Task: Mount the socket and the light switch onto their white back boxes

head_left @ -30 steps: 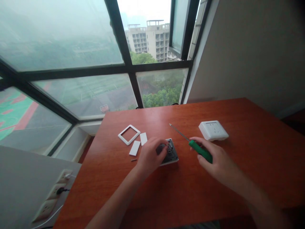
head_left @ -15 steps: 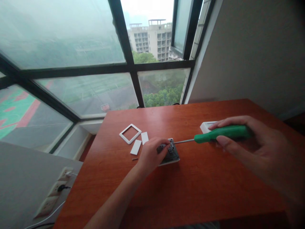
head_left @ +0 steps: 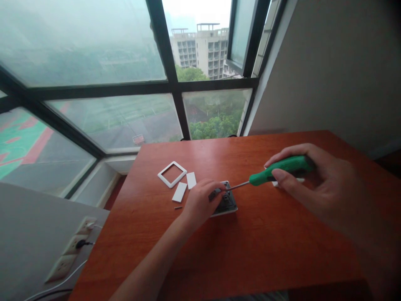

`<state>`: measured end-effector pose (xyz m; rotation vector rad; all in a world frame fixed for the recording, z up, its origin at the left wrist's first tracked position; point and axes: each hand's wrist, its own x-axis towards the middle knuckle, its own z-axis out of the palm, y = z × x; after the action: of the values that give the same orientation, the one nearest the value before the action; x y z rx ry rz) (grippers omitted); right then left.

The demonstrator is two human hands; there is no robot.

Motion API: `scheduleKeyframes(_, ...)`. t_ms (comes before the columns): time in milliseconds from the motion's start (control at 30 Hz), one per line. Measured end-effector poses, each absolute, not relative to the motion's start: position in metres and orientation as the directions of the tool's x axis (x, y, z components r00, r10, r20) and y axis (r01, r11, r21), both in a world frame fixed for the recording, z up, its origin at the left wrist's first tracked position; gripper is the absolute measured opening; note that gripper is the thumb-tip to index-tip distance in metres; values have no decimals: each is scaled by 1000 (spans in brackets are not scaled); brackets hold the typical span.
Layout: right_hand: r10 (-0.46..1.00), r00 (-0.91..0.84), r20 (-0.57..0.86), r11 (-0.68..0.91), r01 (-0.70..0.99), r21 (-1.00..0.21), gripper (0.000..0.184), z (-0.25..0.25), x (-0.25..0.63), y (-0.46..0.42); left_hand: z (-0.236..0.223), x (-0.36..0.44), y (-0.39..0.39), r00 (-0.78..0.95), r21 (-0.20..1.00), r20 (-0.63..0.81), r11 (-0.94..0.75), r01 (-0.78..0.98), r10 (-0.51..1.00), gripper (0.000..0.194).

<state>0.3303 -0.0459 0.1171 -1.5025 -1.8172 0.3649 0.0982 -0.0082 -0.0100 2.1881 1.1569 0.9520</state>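
Observation:
My left hand (head_left: pixel 200 203) rests on a dismantled wall switch body (head_left: pixel 227 205), fingers curled over its left side and holding it on the red-brown table (head_left: pixel 250 251). My right hand (head_left: pixel 316 184) grips a green-handled screwdriver (head_left: pixel 278 168). Its metal tip points left into the top of the switch body. A white wall socket (head_left: pixel 275 182) lies mostly hidden behind my right hand.
A white square frame (head_left: pixel 172 174), two small white rocker plates (head_left: pixel 184 187) and a tiny dark screw (head_left: pixel 178 207) lie left of the switch. Large windows stand behind the table. A power strip (head_left: pixel 70 255) sits on the ledge at lower left.
My right hand lifted the screwdriver off the table, swung its tip from pointing away toward the switch, and has now lowered the tip into it. The left hand stayed on the switch.

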Motion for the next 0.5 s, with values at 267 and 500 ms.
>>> scheduleKeyframes(267,924,-83,372,300,760,-577,18,123,328,-45,-6,101,-6,436,694,311,-515,502,844,14)
scheduleKeyframes(500,894,-103,437,330,811,-483,15,127,332,-36,4,112,5,533,611,262,-566,554,804,10)
